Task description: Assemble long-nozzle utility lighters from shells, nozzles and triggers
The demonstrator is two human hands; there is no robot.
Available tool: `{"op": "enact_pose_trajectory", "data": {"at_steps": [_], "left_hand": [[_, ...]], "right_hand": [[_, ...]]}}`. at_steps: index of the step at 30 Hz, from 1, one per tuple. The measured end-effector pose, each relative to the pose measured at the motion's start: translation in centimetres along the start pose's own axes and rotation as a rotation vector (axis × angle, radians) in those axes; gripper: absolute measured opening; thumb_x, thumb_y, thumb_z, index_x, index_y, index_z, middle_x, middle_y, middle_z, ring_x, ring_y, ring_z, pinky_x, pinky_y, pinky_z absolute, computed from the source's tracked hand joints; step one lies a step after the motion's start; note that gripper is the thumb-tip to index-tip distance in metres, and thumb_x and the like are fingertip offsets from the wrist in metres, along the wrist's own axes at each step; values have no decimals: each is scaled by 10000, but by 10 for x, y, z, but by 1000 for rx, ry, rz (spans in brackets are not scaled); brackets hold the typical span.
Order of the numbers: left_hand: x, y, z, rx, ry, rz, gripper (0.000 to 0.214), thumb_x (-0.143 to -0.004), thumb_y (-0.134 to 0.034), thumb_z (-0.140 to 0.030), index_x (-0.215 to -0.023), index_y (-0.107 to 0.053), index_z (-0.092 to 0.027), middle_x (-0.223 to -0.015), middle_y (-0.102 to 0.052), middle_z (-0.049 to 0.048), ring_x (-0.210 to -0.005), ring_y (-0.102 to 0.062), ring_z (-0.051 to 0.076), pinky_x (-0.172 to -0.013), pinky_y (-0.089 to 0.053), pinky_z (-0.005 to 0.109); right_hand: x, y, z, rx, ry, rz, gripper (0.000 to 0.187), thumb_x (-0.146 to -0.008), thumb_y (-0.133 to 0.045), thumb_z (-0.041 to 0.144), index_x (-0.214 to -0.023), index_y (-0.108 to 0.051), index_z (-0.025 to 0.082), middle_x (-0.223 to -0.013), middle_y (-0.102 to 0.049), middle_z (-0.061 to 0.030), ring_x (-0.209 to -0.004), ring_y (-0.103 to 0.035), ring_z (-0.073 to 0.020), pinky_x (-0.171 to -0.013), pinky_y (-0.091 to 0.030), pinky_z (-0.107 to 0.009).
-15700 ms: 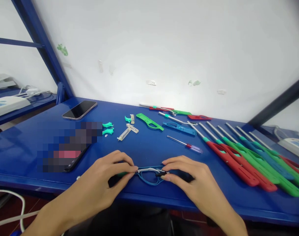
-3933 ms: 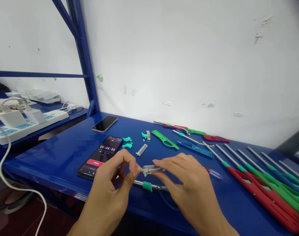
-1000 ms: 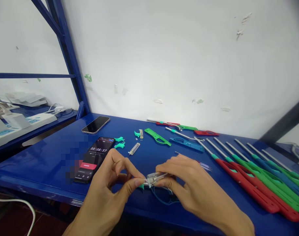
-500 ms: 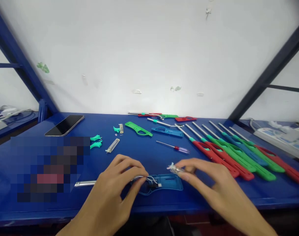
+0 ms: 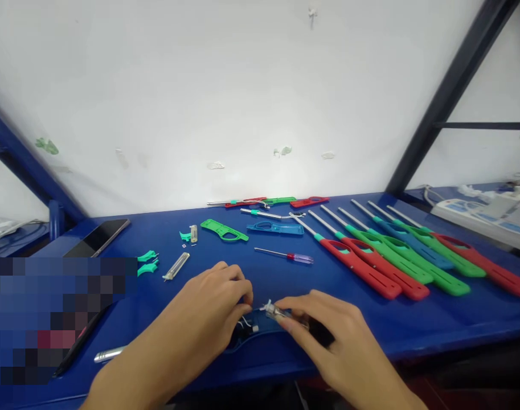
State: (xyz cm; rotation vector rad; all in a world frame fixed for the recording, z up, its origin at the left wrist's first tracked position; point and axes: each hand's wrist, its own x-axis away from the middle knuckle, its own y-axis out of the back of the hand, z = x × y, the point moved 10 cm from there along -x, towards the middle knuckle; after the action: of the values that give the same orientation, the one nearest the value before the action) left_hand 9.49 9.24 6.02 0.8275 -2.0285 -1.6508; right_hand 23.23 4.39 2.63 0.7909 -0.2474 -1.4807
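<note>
My right hand (image 5: 332, 324) pinches a clear lighter fuel tank (image 5: 273, 310) with a white fitting at its left end, held over a blue lighter handle shell (image 5: 263, 326). Above the shell's left part is my left hand (image 5: 221, 296), closed with thumb and index finger brought together; what lies between them I cannot make out. White wires (image 5: 245, 322) and a dark part show in the shell just under those fingertips. The metal lighter tube (image 5: 109, 354) sticks out to the left, its middle hidden by my left forearm.
Several assembled long lighters (image 5: 383, 250) lie at the right. A screwdriver (image 5: 287, 255), a green half shell (image 5: 224, 230), a blue half shell (image 5: 275, 228) and another clear tank (image 5: 176, 266) lie beyond my hands. Green triggers (image 5: 147, 263) and a phone (image 5: 98, 238) are at left.
The view has shifted. My right hand has brought the fuel tank left and closer to my left hand, now over the shell. The left hand's fingers have curled in and lifted from the wires.
</note>
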Motion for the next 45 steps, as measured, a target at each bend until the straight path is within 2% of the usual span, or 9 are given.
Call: {"op": "enact_pose_trajectory", "data": {"at_steps": [4,10,16,20,32,35,38,42,45], "left_hand": [[-4,0,-3,-12,-60,49,333,-938,-533,8,-924,-748,-247,-1014,-707,30,-948,-663,226,-830,-460,336],[-14,-4,2,82,26,124,300,-904,-592,-43,-865,-776,-277,-932,-738,2,-878,-696,217,-787,-440,329],[-18,-12,-16,-111,-6,222,314,-844,-539,32,-860,-717,-226,-915,-732,34,-812,-694,250,-686,-407,354],[-16,-12,-21,-183,-54,192,304,-868,-485,25,-876,-649,-232,-951,-710,38,-787,-650,260,-664,-382,380],[-1,-25,-38,-371,-172,249,480,-806,-510,41,-1217,-644,-166,-1337,-674,151,-1179,-665,370,-942,-574,548],[3,-28,-44,-505,-254,210,560,-783,-520,52,-1314,-612,-101,-1395,-656,216,-1240,-661,401,-965,-581,543],[7,-23,-45,-504,-302,121,537,-792,-508,45,-1299,-616,-95,-1348,-679,215,-1138,-705,378,-914,-598,518],[8,-19,-21,-328,-144,112,376,-896,-435,46,-1098,-640,-194,-1117,-727,94,-964,-720,306,-836,-586,463],[8,-12,-1,-41,-25,-39,219,-1071,-412,-128,-1020,-590,-246,-969,-710,16,-849,-709,237,-780,-555,378]], "right_hand": [[1,1,1,17,22,-38,160,-1049,-630,329,-1107,-780,323,-1019,-825,32,-902,-749,-207,-898,-547,-356],[3,1,0,24,34,-52,156,-1053,-622,304,-1097,-771,320,-1019,-814,33,-920,-743,-206,-849,-525,-349],[3,1,-1,49,36,-53,168,-1062,-600,303,-1097,-764,311,-985,-803,23,-891,-727,-216,-834,-510,-363],[4,2,-1,64,42,-59,167,-1057,-605,301,-1098,-766,313,-967,-796,23,-872,-728,-221,-822,-508,-366],[5,4,0,84,78,-90,164,-1067,-606,303,-1114,-761,331,-953,-788,40,-844,-711,-194,-805,-488,-337],[5,5,0,94,83,-96,160,-1066,-609,300,-1113,-760,325,-964,-790,39,-859,-714,-196,-815,-493,-336],[5,5,1,97,90,-102,157,-1066,-609,296,-1109,-758,319,-952,-787,40,-853,-715,-196,-807,-497,-333],[6,6,0,102,83,-119,158,-1065,-610,305,-1119,-758,318,-946,-780,36,-845,-722,-194,-798,-505,-328],[7,5,-2,101,73,-126,154,-1064,-614,326,-1121,-756,331,-959,-784,40,-868,-738,-199,-800,-517,-326]]}}
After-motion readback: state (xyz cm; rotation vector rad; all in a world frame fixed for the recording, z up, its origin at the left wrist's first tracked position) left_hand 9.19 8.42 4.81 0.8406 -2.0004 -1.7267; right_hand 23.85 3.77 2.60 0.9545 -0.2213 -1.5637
